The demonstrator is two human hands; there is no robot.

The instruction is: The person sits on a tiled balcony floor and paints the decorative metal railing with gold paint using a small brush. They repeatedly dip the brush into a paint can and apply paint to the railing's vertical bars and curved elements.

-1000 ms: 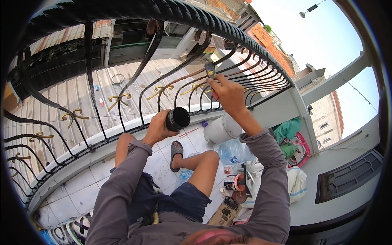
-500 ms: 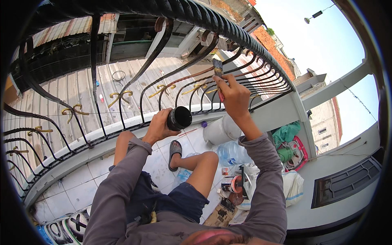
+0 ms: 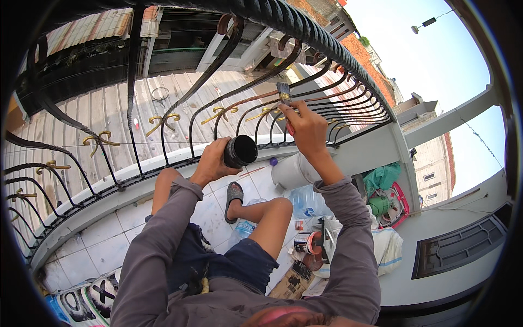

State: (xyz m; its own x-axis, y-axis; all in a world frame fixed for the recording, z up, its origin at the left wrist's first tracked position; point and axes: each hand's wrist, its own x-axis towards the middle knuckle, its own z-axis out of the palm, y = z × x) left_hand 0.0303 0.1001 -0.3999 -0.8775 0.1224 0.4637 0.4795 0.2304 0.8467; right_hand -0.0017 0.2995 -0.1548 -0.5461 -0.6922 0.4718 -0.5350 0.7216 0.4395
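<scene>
My left hand (image 3: 212,162) is wrapped round a black open-topped jar (image 3: 241,152) tilted toward me, its inside dark. In my right hand (image 3: 309,131) is a paintbrush (image 3: 284,94), gripped by its reddish handle with the dark bristles pointing up. The bristles are beside the curved bars of a black metal railing (image 3: 275,17); I cannot tell whether they touch. One twisted bar (image 3: 248,102) near the brush looks reddish brown, while those around it are black. Gold scroll ornaments (image 3: 163,121) sit on several bars.
A whitish bucket (image 3: 291,173) stands on the tiled floor by the low wall. Around my right forearm are large clear water bottles (image 3: 310,203), a paint can (image 3: 306,242), a white sack (image 3: 388,249) and a green cloth (image 3: 381,177). Beyond the railing lies a corrugated roof (image 3: 185,92).
My right hand has moved the paintbrush slightly left along the railing. The jar stays in my left hand, raised a little. The view has shifted slightly.
</scene>
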